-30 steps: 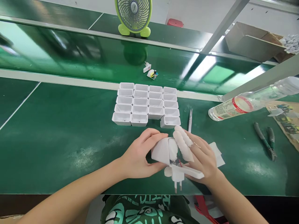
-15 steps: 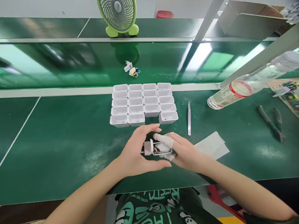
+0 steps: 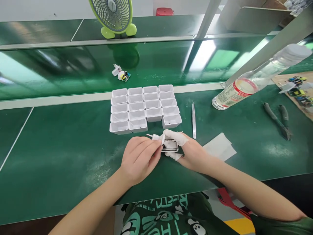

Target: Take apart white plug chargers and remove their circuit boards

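Both hands grip one small white plug piece (image 3: pixel 168 145) between them; left hand (image 3: pixel 139 160) pinches its pin end, right hand (image 3: pixel 193 153) its body, long axis lying left-right

Beyond the white casings (image 3: pixel 145 107) stands a green fan (image 3: pixel 111 16); right of them lie tweezers (image 3: pixel 193 120), a bottle (image 3: pixel 246 86) and pliers (image 3: pixel 277 120).

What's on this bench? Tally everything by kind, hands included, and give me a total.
White shells in the block: 19
White shell in the right hand: 1
Plug piece in the left hand: 1
Tweezers: 1
Pliers: 1
Bottle: 1
Fan: 1
Total: 25
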`<state>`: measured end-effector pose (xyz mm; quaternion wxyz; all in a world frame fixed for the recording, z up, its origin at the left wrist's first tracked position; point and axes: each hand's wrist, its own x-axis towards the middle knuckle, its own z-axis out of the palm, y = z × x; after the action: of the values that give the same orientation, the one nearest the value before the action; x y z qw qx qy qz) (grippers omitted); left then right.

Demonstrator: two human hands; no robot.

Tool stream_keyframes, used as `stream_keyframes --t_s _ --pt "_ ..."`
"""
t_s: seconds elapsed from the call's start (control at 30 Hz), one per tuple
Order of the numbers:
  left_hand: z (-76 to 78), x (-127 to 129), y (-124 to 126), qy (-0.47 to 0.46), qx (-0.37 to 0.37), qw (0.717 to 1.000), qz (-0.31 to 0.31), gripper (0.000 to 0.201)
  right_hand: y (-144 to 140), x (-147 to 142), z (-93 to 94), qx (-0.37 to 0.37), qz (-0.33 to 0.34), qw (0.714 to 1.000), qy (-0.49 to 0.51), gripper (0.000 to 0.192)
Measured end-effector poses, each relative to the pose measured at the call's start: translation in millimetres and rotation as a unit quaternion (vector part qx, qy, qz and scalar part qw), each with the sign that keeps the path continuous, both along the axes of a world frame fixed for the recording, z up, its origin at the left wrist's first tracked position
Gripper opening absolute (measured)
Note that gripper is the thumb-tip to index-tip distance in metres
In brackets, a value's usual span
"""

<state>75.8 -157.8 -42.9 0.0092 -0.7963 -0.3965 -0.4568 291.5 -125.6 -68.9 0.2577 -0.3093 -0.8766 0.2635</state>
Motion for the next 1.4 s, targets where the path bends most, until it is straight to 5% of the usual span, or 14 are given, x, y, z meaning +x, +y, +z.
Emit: stream_keyframes --t_s 0.13,0.27,0.43,0.6,0.7,0.87,1.03,1.17,1.4 --pt "-2.2 -1 2 0.017 -0.032 0.999 0.005 0.039 0 -1 1.2 0.012 0.007 1.000 0.017 0.069" --pt "-0.5 -4 4 0.062 0.020 0.997 -0.041 0.035 1 -1 1.6 0.000 0.008 1.000 0.027 0.068" --pt "0.0 -9 9 0.091 0.029 0.991 -0.091 0.022 4 0 -3.0 0.077 0.017 0.996 0.036 0.055" --pt "-8.2 -1 9 0.043 -0.006 0.999 -0.030 0.041 4 1 -3.9 0.115 0.023 0.992 0.038 0.050" --pt "-11.4 6 9 0.045 0.021 0.999 0.020 0.038 4 1 -4.6 0.096 0.032 0.994 0.031 0.049" --pt "-9.3 3 9 0.041 0.048 0.998 0.014 0.031 5 2 -6.7 0.023 0.019 0.999 0.044 0.050" --pt "-4.1 -10 12 0.086 0.045 0.993 -0.064 0.027 8 4 -6.3 0.031 0.033 0.998 0.039 0.055" --pt "-2.8 -10 12 0.069 -0.023 0.991 -0.115 0.024 9 7 -4.5 0.104 0.074 0.992 -0.020 0.051" --pt "-5.5 -2 9 -0.093 -0.252 0.958 -0.097 0.057 9 11 -7.1 0.114 0.078 0.989 -0.048 0.044"
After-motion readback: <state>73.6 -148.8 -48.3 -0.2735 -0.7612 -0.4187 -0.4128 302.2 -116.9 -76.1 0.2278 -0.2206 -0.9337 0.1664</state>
